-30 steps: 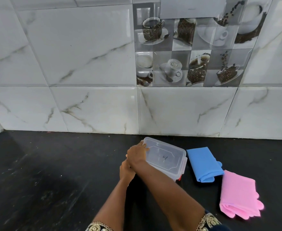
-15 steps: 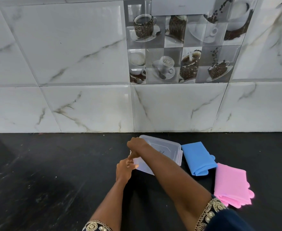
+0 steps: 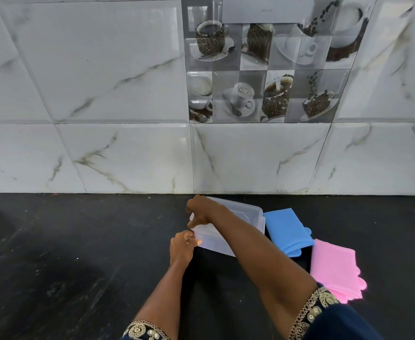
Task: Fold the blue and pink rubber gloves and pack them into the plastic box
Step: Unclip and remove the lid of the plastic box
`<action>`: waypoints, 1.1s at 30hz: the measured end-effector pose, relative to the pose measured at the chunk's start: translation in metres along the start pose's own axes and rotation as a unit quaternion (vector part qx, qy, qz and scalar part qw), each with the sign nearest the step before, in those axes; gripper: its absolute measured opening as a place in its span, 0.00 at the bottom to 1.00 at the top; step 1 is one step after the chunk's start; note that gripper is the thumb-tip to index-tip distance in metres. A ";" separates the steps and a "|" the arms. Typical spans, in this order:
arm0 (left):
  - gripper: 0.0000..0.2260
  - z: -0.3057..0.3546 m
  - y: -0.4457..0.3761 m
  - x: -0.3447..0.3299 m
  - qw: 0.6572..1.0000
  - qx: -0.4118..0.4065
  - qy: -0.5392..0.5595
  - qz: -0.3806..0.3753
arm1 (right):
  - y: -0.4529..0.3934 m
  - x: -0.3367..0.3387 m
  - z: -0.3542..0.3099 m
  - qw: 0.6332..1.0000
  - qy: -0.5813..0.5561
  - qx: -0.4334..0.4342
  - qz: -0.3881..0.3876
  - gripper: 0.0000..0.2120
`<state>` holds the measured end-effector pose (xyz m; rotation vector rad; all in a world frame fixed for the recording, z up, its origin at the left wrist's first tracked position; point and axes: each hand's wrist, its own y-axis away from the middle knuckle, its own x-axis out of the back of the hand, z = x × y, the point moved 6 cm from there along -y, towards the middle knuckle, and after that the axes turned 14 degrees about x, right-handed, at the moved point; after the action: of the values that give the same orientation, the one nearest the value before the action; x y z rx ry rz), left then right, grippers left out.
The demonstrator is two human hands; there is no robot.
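Both hands worked at the box's left end, seemingly to free its lid.
The left hand (image 3: 183, 246) pinched the box (image 3: 216, 241) steady; the right hand (image 3: 200, 212) gripped the lid (image 3: 245, 212), while the folded blue glove (image 3: 287, 229) and pink glove (image 3: 334, 266) waited alongside.

1. plastic box (image 3: 216, 244): translucent, frosted-looking plastic with a smooth, faintly shiny lid.
2. blue gloves (image 3: 287, 229): folded rubber, smooth and matt, just right of the box.
3. pink gloves (image 3: 334, 266): folded rubber, smooth, soft matt finish, at the near right.
4. counter (image 3: 66, 253): black stone-like surface, polished, with pale streaks and a dull sheen.
5. wall tiles (image 3: 103, 82): glossy white marble-look ceramic; the far coffee-print tile (image 3: 263, 69) is equally glossy.
6. sleeve cuffs (image 3: 317, 307): dark cloth with raised gold-coloured embroidery.
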<state>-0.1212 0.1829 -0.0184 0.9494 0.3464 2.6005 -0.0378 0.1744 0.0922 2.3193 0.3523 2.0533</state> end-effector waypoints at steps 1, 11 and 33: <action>0.04 0.000 0.000 -0.001 1.000 0.001 -0.006 0.001 | 0.000 -0.001 -0.001 1.000 0.016 0.012 -0.005 0.27; 0.39 0.002 0.002 0.000 0.995 -0.060 0.064 -0.041 | 0.016 -0.015 0.015 0.995 0.094 0.018 0.000 0.33; 0.28 0.007 0.003 -0.004 0.999 -0.045 -0.025 0.014 | 0.013 -0.008 0.021 0.996 0.061 0.059 -0.017 0.31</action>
<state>-0.1143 0.1797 -0.0147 0.9918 0.2029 2.5894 -0.0158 0.1631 0.0841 2.2370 0.5261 2.2213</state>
